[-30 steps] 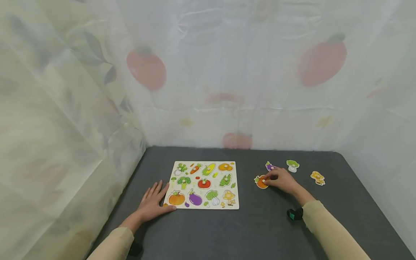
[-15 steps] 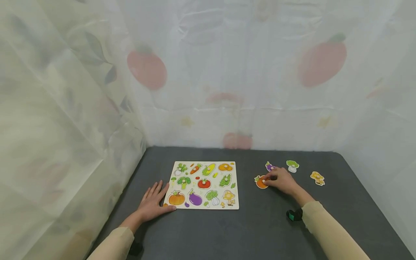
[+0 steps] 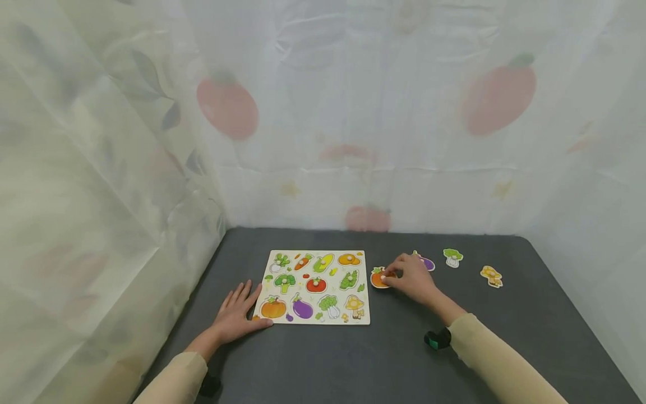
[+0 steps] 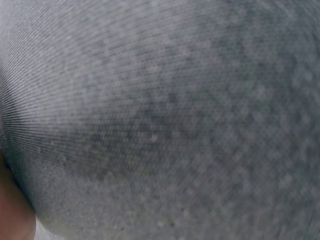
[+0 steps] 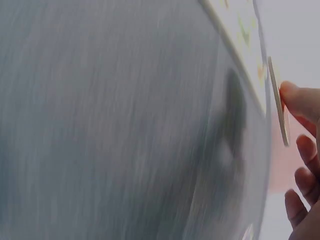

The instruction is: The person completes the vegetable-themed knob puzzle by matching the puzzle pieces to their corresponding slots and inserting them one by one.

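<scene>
Your right hand (image 3: 413, 278) pinches the orange pumpkin piece (image 3: 377, 278) by its peg, fingers curled around it. The piece sits just off the right edge of the puzzle board (image 3: 316, 287), level with the board's middle row, near but not on it. In the right wrist view the piece (image 5: 278, 100) appears edge-on, lifted clear of the dark grey table (image 3: 404, 359), with a fingertip (image 5: 295, 97) against it; that view is motion-blurred.

Your left hand (image 3: 237, 314) lies flat on the table, fingers straight and spread, fingertips touching the board's lower left corner. It holds nothing. The left wrist view shows only blurred tabletop.

The board carries vegetable pieces in three rows.

To the right of the board, beyond your right hand: a purple eggplant piece (image 3: 427, 262) just behind the knuckles, a green-and-white piece (image 3: 452, 257) farther right, and a yellow piece (image 3: 492, 276) farthest from the board. All three lie flat on the table, apart from each other.
</scene>
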The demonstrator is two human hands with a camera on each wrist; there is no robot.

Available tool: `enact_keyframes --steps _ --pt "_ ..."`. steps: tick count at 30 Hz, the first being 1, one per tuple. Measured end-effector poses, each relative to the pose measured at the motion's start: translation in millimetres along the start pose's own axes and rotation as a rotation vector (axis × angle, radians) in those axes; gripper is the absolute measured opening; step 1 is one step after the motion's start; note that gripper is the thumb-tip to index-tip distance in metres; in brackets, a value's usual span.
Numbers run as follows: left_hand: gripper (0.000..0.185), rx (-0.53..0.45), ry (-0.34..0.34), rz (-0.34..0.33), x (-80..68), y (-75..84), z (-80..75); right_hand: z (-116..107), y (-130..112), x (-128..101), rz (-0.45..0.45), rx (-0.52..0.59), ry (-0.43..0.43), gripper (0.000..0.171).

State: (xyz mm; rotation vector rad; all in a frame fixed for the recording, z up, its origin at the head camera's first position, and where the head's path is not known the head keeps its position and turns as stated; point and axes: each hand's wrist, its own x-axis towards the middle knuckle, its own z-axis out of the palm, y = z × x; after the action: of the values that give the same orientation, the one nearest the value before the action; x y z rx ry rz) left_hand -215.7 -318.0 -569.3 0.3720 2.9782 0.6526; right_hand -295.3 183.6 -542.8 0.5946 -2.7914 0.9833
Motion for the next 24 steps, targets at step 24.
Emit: enact_keyframes --steps 24 --pt "0.112 -0.033 -0.046 -0.011 0.5 -0.5 -5.8 121 -159 33 -0.099 -0.001 -0.051 0.011"
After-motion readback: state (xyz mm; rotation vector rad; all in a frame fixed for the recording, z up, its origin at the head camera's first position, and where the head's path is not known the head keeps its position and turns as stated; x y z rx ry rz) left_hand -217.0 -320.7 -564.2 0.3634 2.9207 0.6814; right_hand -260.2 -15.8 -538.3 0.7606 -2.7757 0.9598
